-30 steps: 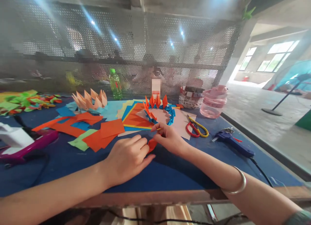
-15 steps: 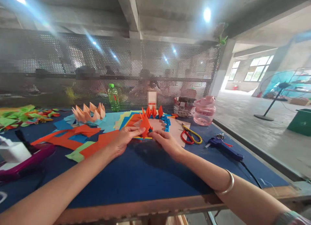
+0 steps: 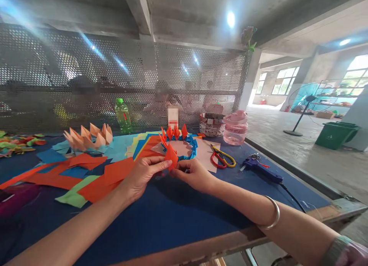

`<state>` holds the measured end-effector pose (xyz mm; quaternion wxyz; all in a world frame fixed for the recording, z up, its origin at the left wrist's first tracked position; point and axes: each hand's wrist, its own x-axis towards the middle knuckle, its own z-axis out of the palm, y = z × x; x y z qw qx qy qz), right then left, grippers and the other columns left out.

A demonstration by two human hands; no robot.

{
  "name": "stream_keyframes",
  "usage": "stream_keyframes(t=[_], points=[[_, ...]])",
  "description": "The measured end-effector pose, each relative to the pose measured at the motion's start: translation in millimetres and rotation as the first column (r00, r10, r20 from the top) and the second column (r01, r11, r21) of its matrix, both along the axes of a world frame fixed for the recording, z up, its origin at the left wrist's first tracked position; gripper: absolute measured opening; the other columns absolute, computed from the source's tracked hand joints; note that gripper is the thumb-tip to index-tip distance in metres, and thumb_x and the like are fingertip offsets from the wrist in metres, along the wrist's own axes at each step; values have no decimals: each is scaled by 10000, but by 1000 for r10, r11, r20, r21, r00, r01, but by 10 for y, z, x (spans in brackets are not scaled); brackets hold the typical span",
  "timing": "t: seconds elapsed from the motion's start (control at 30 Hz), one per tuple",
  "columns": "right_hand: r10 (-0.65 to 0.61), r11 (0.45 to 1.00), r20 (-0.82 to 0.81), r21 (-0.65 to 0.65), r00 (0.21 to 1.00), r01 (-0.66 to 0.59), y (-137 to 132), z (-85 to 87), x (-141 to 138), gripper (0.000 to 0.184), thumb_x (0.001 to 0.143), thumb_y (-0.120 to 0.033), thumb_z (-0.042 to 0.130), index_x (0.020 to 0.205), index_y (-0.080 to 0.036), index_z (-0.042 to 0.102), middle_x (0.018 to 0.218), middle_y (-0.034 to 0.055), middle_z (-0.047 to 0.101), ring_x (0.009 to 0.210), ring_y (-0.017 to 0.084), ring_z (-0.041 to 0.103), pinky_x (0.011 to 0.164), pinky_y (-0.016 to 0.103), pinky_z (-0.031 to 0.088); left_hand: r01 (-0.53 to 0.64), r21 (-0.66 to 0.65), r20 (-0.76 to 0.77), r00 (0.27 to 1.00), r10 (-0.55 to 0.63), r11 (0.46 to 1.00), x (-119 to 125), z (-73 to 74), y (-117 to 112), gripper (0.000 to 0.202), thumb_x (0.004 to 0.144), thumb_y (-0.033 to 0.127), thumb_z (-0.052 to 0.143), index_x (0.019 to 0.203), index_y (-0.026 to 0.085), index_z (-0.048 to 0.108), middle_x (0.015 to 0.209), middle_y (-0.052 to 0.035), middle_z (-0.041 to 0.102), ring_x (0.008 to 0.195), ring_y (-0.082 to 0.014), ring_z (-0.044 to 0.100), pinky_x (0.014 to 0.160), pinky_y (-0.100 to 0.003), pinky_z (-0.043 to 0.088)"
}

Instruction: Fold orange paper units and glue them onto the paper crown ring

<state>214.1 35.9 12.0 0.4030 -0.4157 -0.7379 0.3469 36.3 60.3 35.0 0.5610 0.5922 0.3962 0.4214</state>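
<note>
My left hand (image 3: pixel 145 174) pinches a folded orange paper petal (image 3: pixel 171 156) between thumb and fingers, its pointed tip up. At the petal's lower right edge, the closed fingertips of my right hand (image 3: pixel 195 176) grip its base, which they partly cover. Just beyond stands a ring of folded blue paper (image 3: pixel 192 148), with several orange paper petals (image 3: pixel 184 132) upright along its far and left side. The held petal overlaps the ring's near edge in view; whether it is joined to the ring I cannot tell. Loose orange paper sheets (image 3: pixel 119 172) lie left of my left hand.
Scissors (image 3: pixel 222 158) and a blue glue gun (image 3: pixel 261 169) lie to the right. A pink jug (image 3: pixel 235 128), a woven basket (image 3: pixel 212 127) and a green bottle (image 3: pixel 123 116) stand behind. A peach paper crown (image 3: pixel 87 137) sits left. People are blurred behind the mesh screen (image 3: pixel 115 74).
The view has turned to the right, so the table's things sit further left. The petal between my hands has come lower and nearer, showing more of the blue ring behind it.
</note>
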Motion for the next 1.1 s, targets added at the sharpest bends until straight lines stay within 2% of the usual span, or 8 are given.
stream_keyframes(t=[0.17,0.37,0.63,0.73,0.8,0.9,0.97,1.1], points=[[-58,993,128,114,990,43,-54,34,-4,247,831,-262,557,614,-170,486,599,-53,424,559,78,359,529,220,277,-58,-25,23,998,58,998,15,73,-43,259,568,351,861,751,183,790,741,-44,726,646,-138,588,555,-223,466],[-104,973,245,224,964,48,-79,68,6,194,823,-194,573,637,-162,530,650,-36,510,571,83,407,544,218,307,-43,-11,0,999,43,999,11,68,-51,265,602,410,841,726,184,781,754,-40,727,667,-147,608,538,-218,507],[-136,941,370,338,919,4,-51,75,43,191,831,-165,597,646,-167,547,671,-17,542,622,106,465,602,235,334,-41,-99,58,997,47,994,5,111,-25,249,509,302,884,678,162,766,753,-25,726,673,-125,644,651,-214,561],[-163,936,399,351,902,13,-36,167,101,66,867,-190,591,809,-169,616,823,16,628,757,123,552,697,234,386,-88,-111,42,995,93,990,-13,127,9,180,570,227,849,713,161,763,761,-11,738,672,-129,660,648,-210,566],[-250,924,415,374,875,87,-62,284,198,109,916,-239,554,972,-168,616,979,50,657,904,136,582,785,241,410,-113,-114,60,991,120,987,-34,139,36,101,616,173,822,684,166,748,714,18,730,641,-105,653,605,-164,541],[-440,895,611,354,658,270,-203,489,482,216,955,-262,476,1137,-217,583,1163,47,622,1036,129,574,877,241,409,-150,-133,54,986,158,980,-68,180,52,55,680,130,778,681,154,729,703,23,739,613,-110,660,591,-178,540],[-485,872,677,332,554,359,-340,581,772,244,913,-207,496,1135,-211,598,1173,77,613,1063,173,575,884,282,413,-168,-149,45,983,176,975,-88,222,50,43,704,120,763,720,146,732,729,17,750,630,-118,672,630,-206,557],[-545,754,776,288,318,590,-568,551,1451,315,794,-183,597,1107,-151,612,1164,183,604,1113,312,555,878,403,423,-189,-179,33,980,198,965,-119,287,60,84,721,163,773,798,155,742,729,7,759,618,-126,681,651,-233,577]])
